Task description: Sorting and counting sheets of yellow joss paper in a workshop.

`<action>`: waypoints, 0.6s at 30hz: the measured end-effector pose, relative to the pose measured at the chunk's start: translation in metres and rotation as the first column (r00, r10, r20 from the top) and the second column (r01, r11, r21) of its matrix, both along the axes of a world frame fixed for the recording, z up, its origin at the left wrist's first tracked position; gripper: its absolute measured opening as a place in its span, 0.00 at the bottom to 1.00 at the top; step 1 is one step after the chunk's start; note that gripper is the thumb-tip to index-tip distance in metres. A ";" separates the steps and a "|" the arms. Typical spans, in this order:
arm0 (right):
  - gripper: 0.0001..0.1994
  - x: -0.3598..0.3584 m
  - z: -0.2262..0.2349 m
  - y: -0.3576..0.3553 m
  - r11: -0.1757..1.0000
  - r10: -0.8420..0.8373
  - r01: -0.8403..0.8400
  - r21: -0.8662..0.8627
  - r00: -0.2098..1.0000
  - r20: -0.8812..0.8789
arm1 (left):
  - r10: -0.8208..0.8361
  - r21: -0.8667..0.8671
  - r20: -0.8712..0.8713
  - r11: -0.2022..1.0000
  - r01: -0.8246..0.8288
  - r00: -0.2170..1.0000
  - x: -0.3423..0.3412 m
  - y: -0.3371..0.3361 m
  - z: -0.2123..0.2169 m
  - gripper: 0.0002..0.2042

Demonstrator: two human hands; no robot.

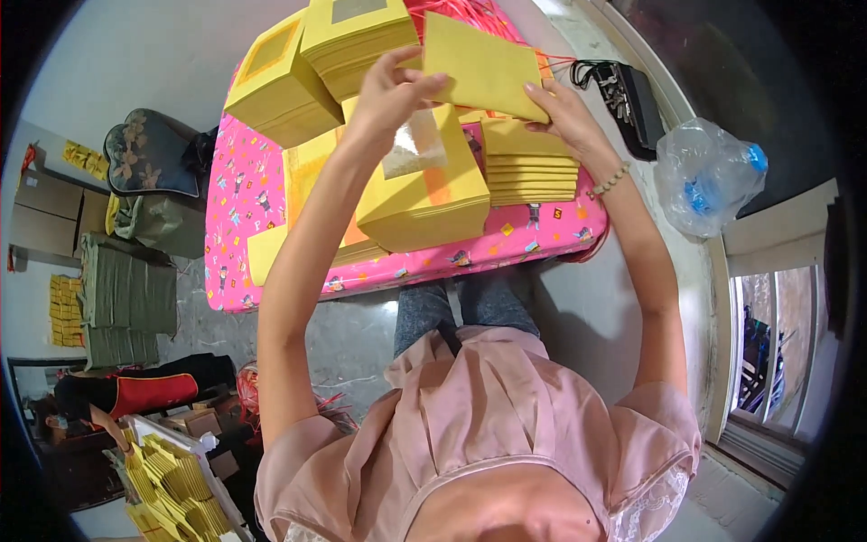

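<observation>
Over the table I hold up a flat yellow paper piece (483,68), shaped like an envelope, between both hands. My left hand (390,99) has its thumb and fingers closed at its left edge. My right hand (567,116) pinches its lower right corner. Below my hands sits a thick stack of yellow paper pieces (424,221), with a shiny pale window and an orange band on top. Beside it, under my right hand, lies a shorter pile of folded yellow pieces (531,176).
Taller yellow stacks (280,86) stand at the table's far left. The table wears a pink printed cover (237,194). Red cords (465,11) lie at the back. A black case (632,108) and a clear plastic bag (704,176) are to the right. At lower left a co-worker (153,390) handles yellow bundles (181,479).
</observation>
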State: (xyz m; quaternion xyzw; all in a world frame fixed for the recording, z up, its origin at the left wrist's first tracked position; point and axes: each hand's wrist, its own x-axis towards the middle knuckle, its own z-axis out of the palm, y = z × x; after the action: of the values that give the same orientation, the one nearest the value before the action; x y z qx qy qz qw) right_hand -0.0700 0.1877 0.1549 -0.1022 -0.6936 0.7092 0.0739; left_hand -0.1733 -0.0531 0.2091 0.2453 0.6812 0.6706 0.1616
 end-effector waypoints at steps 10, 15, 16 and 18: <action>0.27 0.016 -0.096 0.080 0.751 -0.237 0.114 0.651 0.966 0.104 | -0.313 -0.799 -0.279 0.600 -0.039 0.908 -0.010 0.103 -0.063 0.42; 0.27 0.022 -0.103 0.070 0.654 -0.254 0.012 0.756 0.946 0.204 | -0.516 -0.917 -0.224 0.399 0.001 0.827 -0.013 0.120 -0.077 0.31; 0.27 0.022 -0.115 0.078 0.692 -0.244 0.019 0.721 0.947 0.209 | -0.542 -0.930 -0.144 0.361 0.074 0.828 -0.009 0.124 -0.075 0.30; 0.27 0.027 -0.130 0.085 0.727 -0.237 0.051 0.684 0.954 0.181 | -0.523 -0.921 -0.100 0.371 0.120 0.846 -0.002 0.131 -0.074 0.30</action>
State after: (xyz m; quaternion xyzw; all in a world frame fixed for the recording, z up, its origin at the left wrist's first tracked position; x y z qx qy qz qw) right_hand -0.0426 0.2730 0.0253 -0.2132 -0.8959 0.3834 0.0707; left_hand -0.1752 0.0776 0.1346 0.3777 0.8821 0.1035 0.2616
